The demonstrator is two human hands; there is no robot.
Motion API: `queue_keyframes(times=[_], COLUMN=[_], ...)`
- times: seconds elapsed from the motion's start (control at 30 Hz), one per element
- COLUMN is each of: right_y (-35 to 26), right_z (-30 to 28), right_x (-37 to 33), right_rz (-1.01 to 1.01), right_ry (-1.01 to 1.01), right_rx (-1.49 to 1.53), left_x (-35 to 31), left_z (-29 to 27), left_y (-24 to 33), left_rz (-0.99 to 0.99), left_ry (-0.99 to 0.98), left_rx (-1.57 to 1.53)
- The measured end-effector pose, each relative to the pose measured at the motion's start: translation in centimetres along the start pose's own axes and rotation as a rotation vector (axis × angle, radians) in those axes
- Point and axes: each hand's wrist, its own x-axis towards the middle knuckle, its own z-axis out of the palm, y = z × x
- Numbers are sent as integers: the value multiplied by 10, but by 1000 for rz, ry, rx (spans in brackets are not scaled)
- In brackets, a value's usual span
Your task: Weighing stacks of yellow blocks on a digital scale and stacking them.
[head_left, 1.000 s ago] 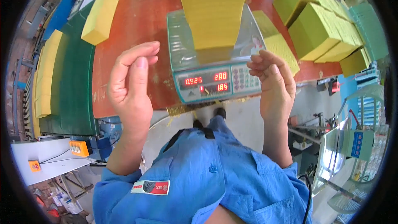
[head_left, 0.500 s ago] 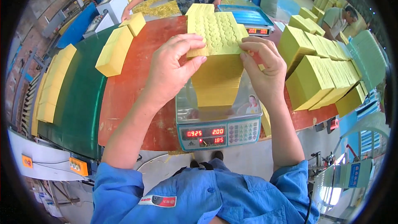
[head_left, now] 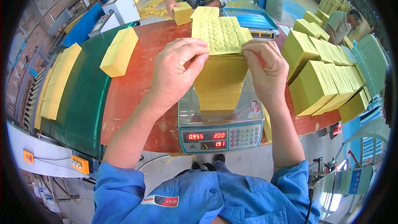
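A tall stack of yellow paper sheets (head_left: 219, 84), its top stamped with rows of round shapes, stands on the pan of a digital scale (head_left: 221, 137) with red lit digits. My left hand (head_left: 176, 67) pinches the near left corner of the top sheets (head_left: 219, 36) between thumb and fingers. At the near right corner, my right hand (head_left: 267, 68) pinches the same sheets. Their near edge sits slightly raised from the stack, with a thin gap showing. How many sheets are between my fingers is hidden.
More yellow paper stacks stand right (head_left: 317, 87) and left (head_left: 119, 53) on the red table (head_left: 139, 99). A green conveyor belt (head_left: 81, 99) runs along the left. Across the table, a person in camouflage clothing has a hand on a yellow block (head_left: 182, 13), near another scale (head_left: 253, 18).
The top sheets' near edge has lifted a little, with my hands still pinching its corners. The scale's digits have risen. Across the table, the person's yellow block has moved right, toward the middle.
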Motion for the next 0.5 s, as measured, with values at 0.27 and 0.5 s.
queue_keyframes(times=[0.27, 0.5], right_y=[-19, -32], right_z=[-8, -21], right_x=[-9, -37], right_rz=[62, 67], right_ry=[62, 85], right_rx=[84, 118], left_x=[-12, -28], left_z=[-10, -14], left_y=[15, 25], left_rz=[119, 308], left_ry=[120, 163], left_rx=[87, 250])
